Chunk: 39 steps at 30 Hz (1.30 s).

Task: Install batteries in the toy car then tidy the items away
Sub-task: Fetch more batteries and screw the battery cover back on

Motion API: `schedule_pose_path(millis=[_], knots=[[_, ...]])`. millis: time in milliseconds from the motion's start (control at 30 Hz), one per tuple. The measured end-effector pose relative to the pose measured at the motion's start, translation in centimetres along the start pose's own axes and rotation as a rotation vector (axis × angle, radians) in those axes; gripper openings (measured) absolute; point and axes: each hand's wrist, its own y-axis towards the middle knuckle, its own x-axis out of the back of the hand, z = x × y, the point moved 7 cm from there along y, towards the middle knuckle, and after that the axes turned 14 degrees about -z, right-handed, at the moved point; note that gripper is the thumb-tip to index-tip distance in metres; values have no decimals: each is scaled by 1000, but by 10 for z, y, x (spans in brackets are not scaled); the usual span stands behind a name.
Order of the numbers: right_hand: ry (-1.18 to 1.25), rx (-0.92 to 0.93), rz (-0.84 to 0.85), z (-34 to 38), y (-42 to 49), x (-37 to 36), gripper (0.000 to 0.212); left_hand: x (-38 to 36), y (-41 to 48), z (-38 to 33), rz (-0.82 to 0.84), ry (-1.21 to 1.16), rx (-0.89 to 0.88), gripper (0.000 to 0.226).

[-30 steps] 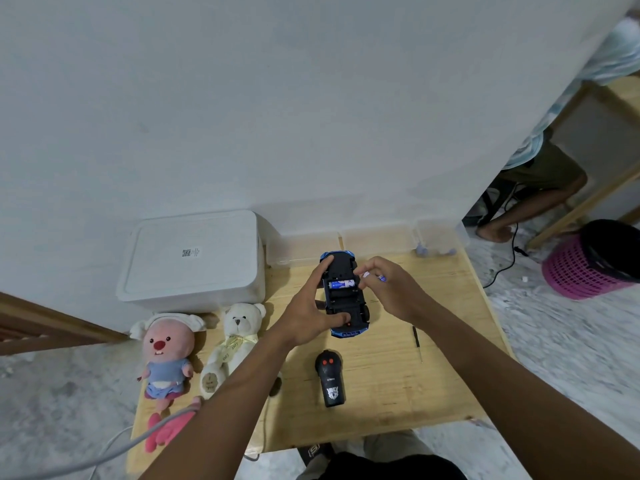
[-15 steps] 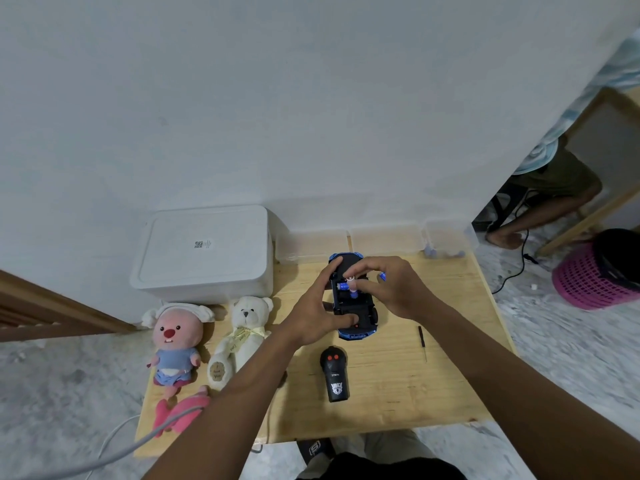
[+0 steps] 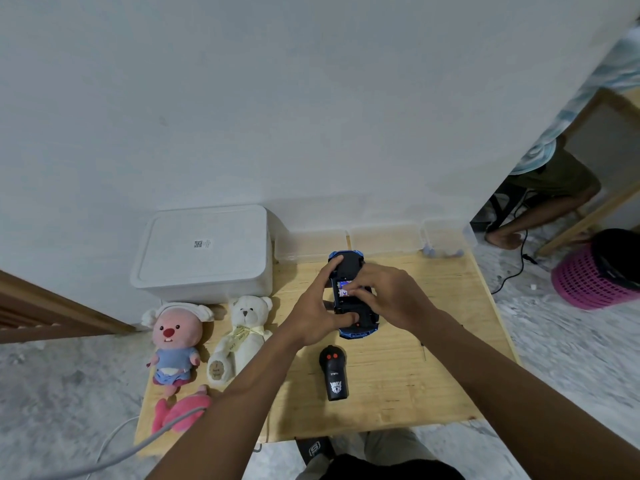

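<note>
right grip (image 3: pixel 391 299) lowered, battery (image 3: pixel 344 292) beneath, in car (image 3: pixel 352 266)

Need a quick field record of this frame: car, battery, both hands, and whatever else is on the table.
toy car: underside up, on or just above the table, battery bay open
battery: blue and white, partly seated in the bay
left hand: grips the toy car, thumb at near end, index finger at far end
right hand: pinches the battery in the bay
remote: black, lies nearer the person, untouched
table left: pink plush, white bear, white box behind them
table back: clear containers along the wall
</note>
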Motion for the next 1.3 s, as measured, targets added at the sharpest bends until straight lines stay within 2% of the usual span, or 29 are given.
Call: schedule_pose_path(millis=[200, 300, 400, 433, 500, 600, 733, 867, 967, 1100, 1200, 1300], knots=[[-60, -169, 48, -11, -2, 1, 8, -4, -5, 1, 16, 56, -22, 102], [-47, -237, 27, -17, -9, 6, 17, -6, -6, 1, 23, 39, -13, 103], [165, -423, 43, -30, -15, 8, 20, -7, -4, -1, 46, 53, -22, 105], [216, -469, 75, -32, -17, 9, 29, -7, -4, -1, 45, 57, -24, 105], [293, -500, 138, -35, -20, 12, 47, -6, -4, 1, 37, 58, -23, 108], [399, -554, 69, -38, -23, 22, 50, -7, -6, 5, 26, 40, -15, 110], [366, -598, -103, -38, -29, 29, 25, -10, -9, 7, 22, 28, -17, 109], [296, -586, -71, -30, -39, 22, 17, -13, -14, 7, 34, 7, -15, 109], [146, -509, -9, -22, -40, 17, 16, -15, -16, 7, 48, -3, -6, 110], [151, -473, -9, -12, -43, 8, 13, -18, -20, 5, 41, 7, -21, 110], [113, -477, -89, -8, -46, 6, 14, -15, -21, 4, 21, 10, -23, 109], [39, -599, -238, -17, -53, 13, 36, -11, -21, 4, 0, 5, -19, 109]])
